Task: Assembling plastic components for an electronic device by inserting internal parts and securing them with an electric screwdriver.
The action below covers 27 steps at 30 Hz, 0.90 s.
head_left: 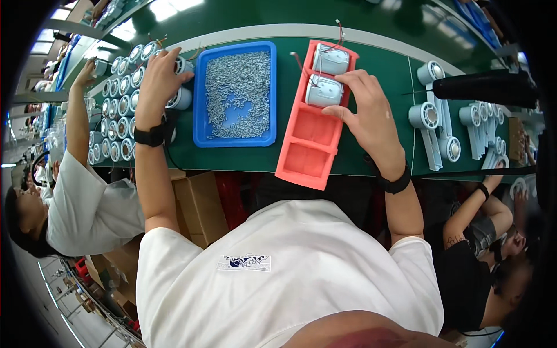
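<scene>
My left hand [158,84] reaches into a group of pale blue cylindrical housings at the left. Its thumb and index finger bracket one housing [181,65], partly hidden by the hand. On the right, a red tray [303,167] with a row of compartments lies slanted on the table. Two pale housings with thin wires sit in its far compartments. Around the right side of the nearer housing [324,91] curl the fingers and thumb of my right hand [371,110]. The farther housing [332,58] lies just beyond it.
Between my hands stands a blue tray [199,124] of small metal screws. A dark power screwdriver [484,86] juts in from the right, near pale blue arm-shaped parts [432,130]. Co-workers sit at both sides; one hand [85,72] touches the left housings. The table's front edge is close.
</scene>
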Available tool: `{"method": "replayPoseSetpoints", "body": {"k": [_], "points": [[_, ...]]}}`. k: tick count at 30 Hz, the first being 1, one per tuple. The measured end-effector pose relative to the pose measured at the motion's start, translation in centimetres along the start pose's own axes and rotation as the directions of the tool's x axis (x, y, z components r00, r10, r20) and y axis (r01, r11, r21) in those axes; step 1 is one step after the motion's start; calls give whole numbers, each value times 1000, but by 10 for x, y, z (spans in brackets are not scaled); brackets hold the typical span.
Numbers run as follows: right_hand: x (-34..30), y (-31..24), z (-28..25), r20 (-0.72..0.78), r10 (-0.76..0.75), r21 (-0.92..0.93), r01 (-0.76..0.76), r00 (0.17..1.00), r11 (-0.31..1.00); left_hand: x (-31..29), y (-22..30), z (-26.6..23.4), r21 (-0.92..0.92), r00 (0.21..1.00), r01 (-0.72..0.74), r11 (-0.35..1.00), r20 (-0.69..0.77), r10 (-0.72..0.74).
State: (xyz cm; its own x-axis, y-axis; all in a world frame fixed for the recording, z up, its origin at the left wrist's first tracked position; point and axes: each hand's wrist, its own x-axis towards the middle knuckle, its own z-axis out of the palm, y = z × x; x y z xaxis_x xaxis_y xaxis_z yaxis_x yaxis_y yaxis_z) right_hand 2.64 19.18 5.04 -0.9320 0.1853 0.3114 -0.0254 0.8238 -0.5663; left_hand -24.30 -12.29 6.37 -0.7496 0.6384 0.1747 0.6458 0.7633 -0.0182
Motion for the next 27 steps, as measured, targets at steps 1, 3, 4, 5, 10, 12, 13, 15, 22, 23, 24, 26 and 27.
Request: {"method": "replayPoseSetpoints", "body": {"k": [1,3,4,5,10,12,13,15,22,23,24,26,27], "points": [[-1,3,-1,4,-11,24,11,1000,1000,1,4,-7,5,999,16,1000,-48,-15],[-2,9,1,6,0,9,0,1000,1000,-1,26,-32,-112,988,74,991,-130,-88],[-4,11,1,13,-2,5,2,1000,1000,-5,39,-46,-224,962,138,965,-200,-184],[-5,13,1,21,-5,0,5,1000,1000,-11,50,-57,-231,965,129,964,-194,-176],[-4,15,-6,19,-56,-2,56,998,998,-59,138,-64,-829,943,-301,472,-186,276],[-6,11,-17,27,22,182,-26,999,983,-69,173,-38,-801,893,-398,448,-224,391],[-7,8,-20,40,57,271,-66,998,960,-74,186,-19,-764,898,-406,501,-233,372],[-19,0,-26,59,81,298,-95,995,950,-81,200,3,-731,902,-413,544,-245,355],[-31,-12,-19,96,89,305,-114,991,945,-90,212,13,-792,942,-312,525,-184,282],[-30,-10,-18,106,88,296,-116,991,948,-91,213,15,-791,942,-311,527,-185,279],[-28,-7,-18,115,87,286,-117,990,951,-93,215,18,-806,944,-309,505,-196,264],[-22,-1,-16,125,84,278,-116,989,953,-95,218,24,-833,947,-307,460,-219,235],[-21,1,-15,114,70,251,-97,991,963,-96,220,25,-831,947,-307,463,-219,234]]}}
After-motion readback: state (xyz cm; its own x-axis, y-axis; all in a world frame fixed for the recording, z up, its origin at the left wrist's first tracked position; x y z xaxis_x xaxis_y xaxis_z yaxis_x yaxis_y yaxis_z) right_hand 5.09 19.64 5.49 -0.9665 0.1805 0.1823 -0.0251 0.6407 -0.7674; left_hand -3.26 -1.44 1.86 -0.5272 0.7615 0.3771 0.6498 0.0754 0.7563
